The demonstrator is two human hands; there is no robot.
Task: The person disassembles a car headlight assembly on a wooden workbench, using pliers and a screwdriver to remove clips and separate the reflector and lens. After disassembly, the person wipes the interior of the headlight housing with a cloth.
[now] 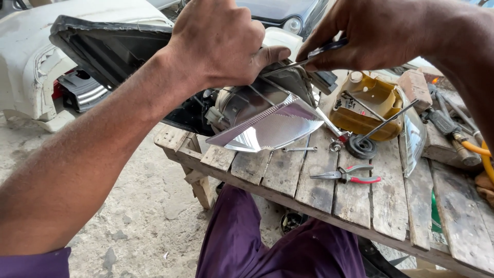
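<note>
My left hand (221,41) grips the top of a black car headlight housing (108,46), tilted over the left end of a wooden workbench (360,201). A shiny chrome reflector (272,128) hangs out of the housing's underside. My right hand (381,31) holds a thin metal tool (303,59) with a dark handle; its tip reaches into the housing just below my left thumb.
On the bench lie red-handled pliers (350,176), a small wrench (299,150), a yellowed headlight unit (370,105), a clear lens (414,139) and a yellow hose (483,154). A white car bumper (25,62) stands at left. My purple-trousered legs (288,247) are below.
</note>
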